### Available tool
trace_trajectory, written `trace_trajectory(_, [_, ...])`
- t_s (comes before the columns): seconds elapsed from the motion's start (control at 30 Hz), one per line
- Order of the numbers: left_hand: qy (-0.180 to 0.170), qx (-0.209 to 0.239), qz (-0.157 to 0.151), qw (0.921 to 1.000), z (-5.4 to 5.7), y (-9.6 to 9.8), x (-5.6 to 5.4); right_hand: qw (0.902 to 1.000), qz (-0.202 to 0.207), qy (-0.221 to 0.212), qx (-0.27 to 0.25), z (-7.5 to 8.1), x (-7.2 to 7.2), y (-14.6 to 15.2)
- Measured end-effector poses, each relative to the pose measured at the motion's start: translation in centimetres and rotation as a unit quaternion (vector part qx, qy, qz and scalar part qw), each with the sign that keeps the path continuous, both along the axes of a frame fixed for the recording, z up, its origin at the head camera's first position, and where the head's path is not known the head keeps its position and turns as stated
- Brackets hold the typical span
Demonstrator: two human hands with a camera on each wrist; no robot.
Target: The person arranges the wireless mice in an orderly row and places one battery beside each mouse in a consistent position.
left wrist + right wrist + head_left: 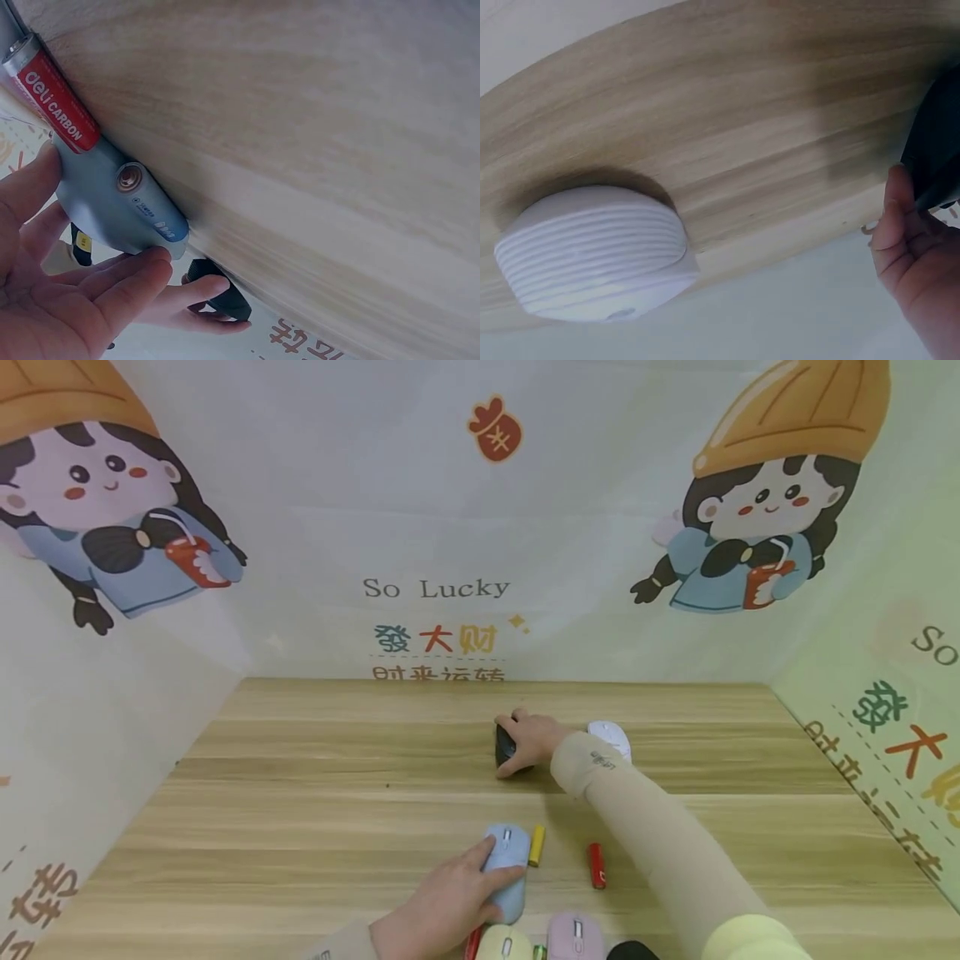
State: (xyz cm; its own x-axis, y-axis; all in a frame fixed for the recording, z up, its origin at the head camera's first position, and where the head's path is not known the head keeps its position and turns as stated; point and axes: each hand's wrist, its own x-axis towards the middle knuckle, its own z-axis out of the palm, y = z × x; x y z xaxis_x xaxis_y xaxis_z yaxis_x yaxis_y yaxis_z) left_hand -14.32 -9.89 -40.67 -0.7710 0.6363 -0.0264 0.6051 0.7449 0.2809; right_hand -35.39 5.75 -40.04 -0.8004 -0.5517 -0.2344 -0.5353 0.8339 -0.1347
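Near the front middle of the table my left hand (450, 893) grips a light blue computer mouse (511, 893), thumb and fingers along its sides. In the left wrist view a red battery (56, 97) and a blue battery (154, 206) lie close beside this blue mouse (86, 195). Farther back my right hand (534, 739) holds a black computer mouse (504, 745) by its sides, the palm hiding part of it. The right wrist view shows the fingers at the black mouse's edge (937, 142). A white mouse (609, 737) sits right of that hand, partly behind the wrist.
A yellow battery (537, 846) and a red battery (597, 866) lie right of the blue mouse. Along the near edge are a pale yellow mouse (506, 943), a purple mouse (574, 937) and a black rounded object (632, 952). A printed cloth (420, 527) walls the table's back and sides.
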Motion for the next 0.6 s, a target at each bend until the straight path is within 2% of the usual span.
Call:
trace_trajectory(0.2, [0.009,0.004,-0.004,0.9999,0.0,0.0,0.0,0.9999,-0.007,-0.008,0.006,-0.4,-0.2,-0.2])
trace_trajectory(0.47, [0.011,0.006,0.000,0.9999,0.0,0.0,0.1,0.9985,-0.040,-0.037,-0.006,-0.8,0.0,-0.3])
trace_trajectory(0.6, [0.013,0.008,0.001,0.9999,0.0,-0.1,0.1,0.9980,-0.038,-0.047,-0.018,-1.1,-0.1,-0.4])
